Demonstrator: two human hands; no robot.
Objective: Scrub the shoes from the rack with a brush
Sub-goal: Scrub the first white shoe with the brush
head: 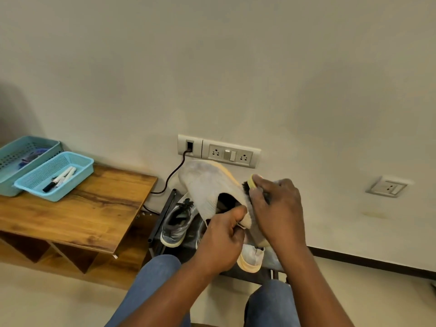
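- Shoe (207, 187): held above the rack (165, 208), toe toward 11 o'clock; appears light, soft-walled, best gripped at the heel collar.
- Left hand (221, 241): fingers pinching the heel.
- Right hand (276, 208): fingers wrapped around the brush (250, 183), bristles against the shoe's side.

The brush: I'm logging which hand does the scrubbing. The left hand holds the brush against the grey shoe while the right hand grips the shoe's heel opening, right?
Not quite: the hands are swapped. In the head view the right hand holds the brush against the grey shoe, while the left hand grips the shoe's heel opening.
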